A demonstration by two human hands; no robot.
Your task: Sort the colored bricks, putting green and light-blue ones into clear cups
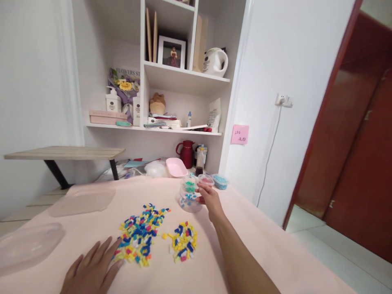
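Note:
My left hand (93, 263) lies with fingers spread on the pink tablecloth, its fingertips at the edge of a large pile of small coloured plastic bricks (141, 230). A smaller brick pile (183, 241), mostly yellow with blue and white, sits to its right. My right hand (210, 200) reaches to the back, thumb and fingers apart, beside a clear round container with blue bricks (190, 201). Just behind it is a clear tub with green bricks (190, 186). Whether the fingertips touch either one I cannot tell.
Tubs of red bricks (206, 179) and light-blue bricks (220, 181) stand at the back right. A pink tray (177, 167), a red jug (186, 153) and a bottle (200, 161) are behind them. Clear plastic lids (82, 202) lie at left, near a wooden bench (64, 152).

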